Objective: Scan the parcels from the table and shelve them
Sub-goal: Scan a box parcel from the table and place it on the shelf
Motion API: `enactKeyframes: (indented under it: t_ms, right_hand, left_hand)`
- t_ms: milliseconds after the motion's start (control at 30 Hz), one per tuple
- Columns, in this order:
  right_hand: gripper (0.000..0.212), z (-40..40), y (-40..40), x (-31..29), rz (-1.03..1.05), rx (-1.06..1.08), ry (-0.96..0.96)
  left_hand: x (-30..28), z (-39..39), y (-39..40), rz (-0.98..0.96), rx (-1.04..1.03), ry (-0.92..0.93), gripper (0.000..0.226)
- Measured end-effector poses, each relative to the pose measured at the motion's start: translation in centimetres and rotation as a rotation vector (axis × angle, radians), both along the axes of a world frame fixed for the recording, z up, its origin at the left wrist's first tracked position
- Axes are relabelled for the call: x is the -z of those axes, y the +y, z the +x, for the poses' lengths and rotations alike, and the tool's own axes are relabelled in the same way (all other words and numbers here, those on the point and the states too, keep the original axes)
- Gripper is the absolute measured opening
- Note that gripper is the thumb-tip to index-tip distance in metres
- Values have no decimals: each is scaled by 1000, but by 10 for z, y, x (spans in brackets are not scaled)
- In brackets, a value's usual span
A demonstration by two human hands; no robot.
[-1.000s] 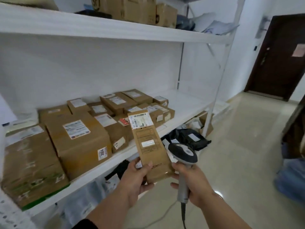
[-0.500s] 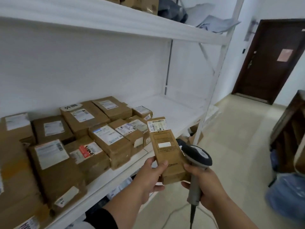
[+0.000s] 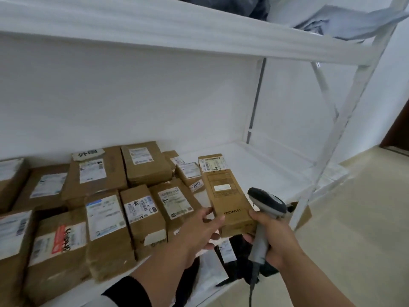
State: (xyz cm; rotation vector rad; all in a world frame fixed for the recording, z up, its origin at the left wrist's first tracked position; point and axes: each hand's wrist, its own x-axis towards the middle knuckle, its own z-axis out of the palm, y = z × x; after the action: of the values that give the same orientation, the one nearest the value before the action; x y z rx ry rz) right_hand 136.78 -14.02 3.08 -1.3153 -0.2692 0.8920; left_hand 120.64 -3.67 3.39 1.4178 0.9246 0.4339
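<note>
Long brown cardboard parcel at 12 o'clock of left hand, fingers gripping near end; right hand clutching grey handheld scanner, forefinger touching parcel.

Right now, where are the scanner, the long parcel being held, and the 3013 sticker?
scanner (image 3: pixel 266 201), head view, on its dark head.
long parcel (image 3: pixel 223 187), head view, near its small white label.
3013 sticker (image 3: pixel 196 185), head view, on the printed number.
</note>
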Motion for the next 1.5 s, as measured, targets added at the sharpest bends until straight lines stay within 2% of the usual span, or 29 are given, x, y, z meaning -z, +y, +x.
enactKeyframes:
  t_ms: [200,367,633,800,1033,1233,1333,1433,1500]
  right_hand:
    - [21,54,65,-1,-36,-14,64]
    - [24,93,115,-6,-57,0,76]
    - [27,140,186,-9,-111,-64,75]
    - [23,167,232,-4,-192,-159,120]
    - [22,212,281,4,-348,-336,81]
    - [15,255,310,16,-414,-226,40]
    - [8,268,318,29,-372,-160,-102]
    - [27,272,320,37,-338,-107,-171]
    - [24,267,323,37,-329,-91,-190]
  left_hand:
    - [1,35,54,232,-140,181,44]
    - [-3,58,113,472,-104,407,41]
    - [-1,87,180,652,-53,737,46]
    - [5,104,203,673,65,891,55]
    - [5,132,213,628,-5,957,51]
    - [15,143,216,580,-12,1063,52]
    - [20,144,218,555,-54,1082,51]
    - [24,144,221,553,-116,1076,52]
    - [26,145,222,555,-149,1075,54]
